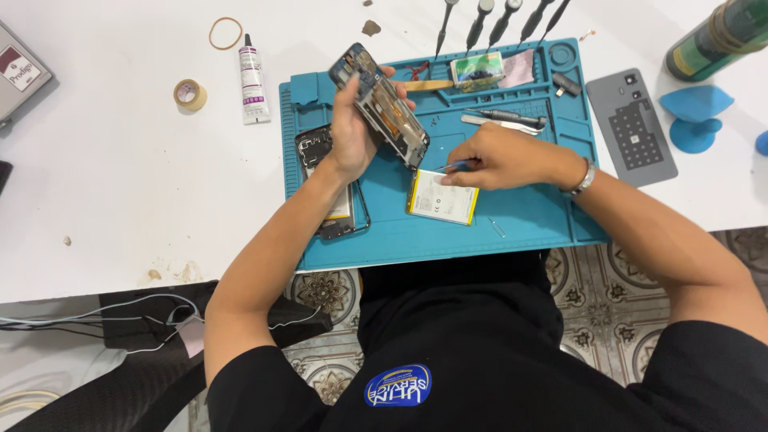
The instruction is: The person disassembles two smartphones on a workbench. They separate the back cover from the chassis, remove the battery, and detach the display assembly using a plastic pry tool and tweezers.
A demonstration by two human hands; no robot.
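My left hand [352, 128] grips an opened phone body [380, 104], held tilted above the blue work mat [528, 216] with its inner side showing. My right hand [500, 158] pinches thin tweezers [458, 166] whose tip touches a flat white battery [442, 197] lying on the mat. Under my left forearm lies another dismantled phone frame [314, 148] on the mat's left part.
Several screwdrivers [500, 22] stand along the mat's far edge beside a small parts box [478, 70]. A grey back cover [632, 126], a blue suction cup [694, 116] and a green bottle [716, 38] lie right. A glue tube [253, 74], tape roll [190, 94] and rubber band [226, 33] lie left.
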